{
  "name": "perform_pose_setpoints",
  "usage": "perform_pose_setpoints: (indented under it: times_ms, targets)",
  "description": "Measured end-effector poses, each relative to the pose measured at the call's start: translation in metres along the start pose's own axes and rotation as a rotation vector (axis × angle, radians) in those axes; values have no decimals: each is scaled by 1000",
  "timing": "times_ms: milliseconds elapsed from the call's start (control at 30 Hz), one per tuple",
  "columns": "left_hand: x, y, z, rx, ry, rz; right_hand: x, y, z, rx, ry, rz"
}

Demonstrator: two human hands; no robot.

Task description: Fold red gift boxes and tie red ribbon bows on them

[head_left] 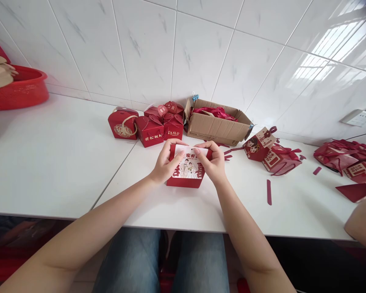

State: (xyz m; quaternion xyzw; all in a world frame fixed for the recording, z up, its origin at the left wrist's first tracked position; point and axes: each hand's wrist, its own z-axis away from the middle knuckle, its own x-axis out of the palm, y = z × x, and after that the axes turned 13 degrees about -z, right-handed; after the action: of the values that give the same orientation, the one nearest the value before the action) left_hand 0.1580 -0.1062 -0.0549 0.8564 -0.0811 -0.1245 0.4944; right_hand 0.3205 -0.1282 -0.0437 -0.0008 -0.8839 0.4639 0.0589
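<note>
On white table (pixel 64 162), tiled wall (pixel 201 53) behind, both hands' fingers (pixel 167 145) pinching red card box (pixel 186 182).

There are 2 clips (pixel 195 97), 1 basket (pixel 24 94) and 1 carton (pixel 218 128).

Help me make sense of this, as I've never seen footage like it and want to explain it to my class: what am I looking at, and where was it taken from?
There is no robot here. The single picture comes from a camera on a person's head, looking forward and down, so the bare forearms are the wearer's own.

The left hand and right hand together hold a red item with a white front showing a couple.

On the white table, beyond the hands, sit small red boxes and a cardboard carton of red material. Further right are more red boxes and a loose strip.

Other people's hands show at both edges, one by a red basket.
</note>
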Motion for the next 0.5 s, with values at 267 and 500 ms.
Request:
perform_pose_setpoints:
  times_ms: [267, 500]
  targets:
    - [1, 1, -2, -47, 63, -101, -5, 1, -2, -78, -57, 31]
    - [0, -1, -2, -58, 48, -99, -6, 3, -4, -120, -112, 79]
